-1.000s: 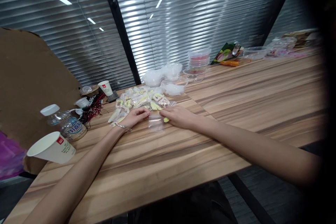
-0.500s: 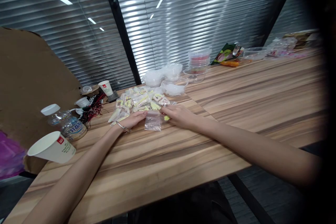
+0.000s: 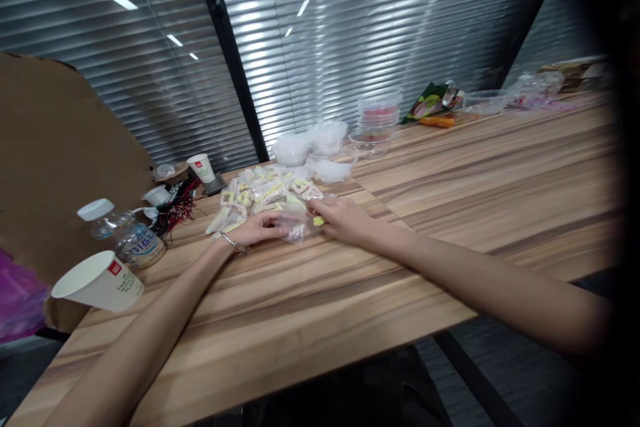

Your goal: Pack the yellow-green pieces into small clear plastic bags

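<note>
Both my hands rest on the wooden table (image 3: 450, 180) in front of a pile of small bagged yellow and pink items (image 3: 265, 192). My left hand (image 3: 257, 229), with a bracelet at the wrist, pinches one edge of a small clear plastic bag (image 3: 295, 227). At the bag's other side, my right hand (image 3: 343, 220) holds a small yellow piece (image 3: 318, 221) in its fingertips. The bag is crumpled and lifted slightly off the table between the two hands.
A paper cup (image 3: 100, 280) lies tipped at the left edge beside a water bottle (image 3: 125, 233). Clear plastic bowls (image 3: 330, 163) and stacked tubs (image 3: 379, 110) stand behind the pile. Brown cardboard (image 3: 60, 147) rises at the left. Snack packets (image 3: 433, 101) lie far back.
The clear bag lay flat on the table a second ago; my left hand has since gathered it up and it now sits bunched between both hands. My arms have barely shifted.
</note>
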`<state>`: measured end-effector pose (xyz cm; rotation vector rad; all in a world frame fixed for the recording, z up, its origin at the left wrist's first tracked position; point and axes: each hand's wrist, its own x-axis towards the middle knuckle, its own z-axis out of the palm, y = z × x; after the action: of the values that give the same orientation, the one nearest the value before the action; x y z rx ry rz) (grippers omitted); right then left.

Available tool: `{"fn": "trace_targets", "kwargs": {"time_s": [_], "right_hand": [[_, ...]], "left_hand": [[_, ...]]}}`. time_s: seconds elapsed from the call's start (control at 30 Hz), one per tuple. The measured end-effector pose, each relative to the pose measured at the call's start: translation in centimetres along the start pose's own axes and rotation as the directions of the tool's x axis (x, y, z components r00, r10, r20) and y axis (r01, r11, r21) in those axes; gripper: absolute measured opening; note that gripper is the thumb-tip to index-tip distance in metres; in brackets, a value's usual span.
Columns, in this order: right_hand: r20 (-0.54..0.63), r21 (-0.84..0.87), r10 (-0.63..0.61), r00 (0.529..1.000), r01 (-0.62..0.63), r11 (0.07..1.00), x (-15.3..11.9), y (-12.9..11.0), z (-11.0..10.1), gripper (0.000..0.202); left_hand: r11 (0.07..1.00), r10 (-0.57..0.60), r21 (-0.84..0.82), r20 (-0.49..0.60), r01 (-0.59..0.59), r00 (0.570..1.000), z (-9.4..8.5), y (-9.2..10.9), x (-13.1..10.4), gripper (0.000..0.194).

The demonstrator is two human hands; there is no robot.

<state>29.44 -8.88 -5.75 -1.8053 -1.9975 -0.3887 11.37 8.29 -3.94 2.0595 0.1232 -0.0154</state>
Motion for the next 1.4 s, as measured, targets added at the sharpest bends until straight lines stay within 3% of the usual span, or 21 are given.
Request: {"fn": "trace_targets", "kwargs": {"time_s": [0.13,0.43,0.57,0.73,0.93,1.03,1.13,1.27,1.4], "right_hand": [[0.036,-0.004,0.035,0.999,-0.035,0.999,0.0,0.1,-0.1,0.028],[0.089,0.043,-0.047,0.995,0.043,0.998,0.2,0.6,0.6,0.028],[0.089,0.078,-0.118,0.989,0.111,0.991,0.1,0.6,0.6,0.042],[0.080,0.086,-0.118,0.990,0.111,0.990,0.2,0.6,0.6,0.055],[0.098,0.139,-0.112,0.989,0.098,0.985,0.2,0.9,0.9,0.039],[0.053,0.254,-0.087,0.995,0.071,0.964,0.2,0.8,1.1,0.027],[-0.015,0.475,-0.061,0.998,0.061,0.878,0.4,0.6,1.0,0.013],[-0.033,0.658,-0.005,0.999,0.026,0.752,0.8,0.4,0.8,0.018],[0.007,0.684,0.003,1.000,-0.007,0.729,0.8,0.5,1.1,0.018]], "left_hand": [[1.000,-0.009,-0.003,-0.050,0.009,0.999,0.1,-0.4,0.1,0.041],[0.998,0.012,0.060,-0.050,-0.009,0.999,0.1,-0.2,0.2,0.036],[0.999,0.015,0.052,-0.070,-0.012,0.997,0.2,-0.2,0.1,0.037],[0.996,0.017,0.085,-0.077,-0.011,0.997,0.1,0.1,0.0,0.038],[0.988,0.022,0.154,-0.104,-0.006,0.994,-0.1,-0.2,0.2,0.035],[0.989,0.029,0.145,-0.114,-0.012,0.993,-0.1,-0.2,0.2,0.035],[0.989,0.056,0.144,-0.161,-0.033,0.985,-0.1,-0.2,0.2,0.033],[0.994,0.074,0.099,-0.217,-0.053,0.973,0.0,-0.6,0.4,0.032],[0.996,0.065,0.078,-0.225,-0.048,0.972,-0.1,-1.0,0.6,0.033]]}}
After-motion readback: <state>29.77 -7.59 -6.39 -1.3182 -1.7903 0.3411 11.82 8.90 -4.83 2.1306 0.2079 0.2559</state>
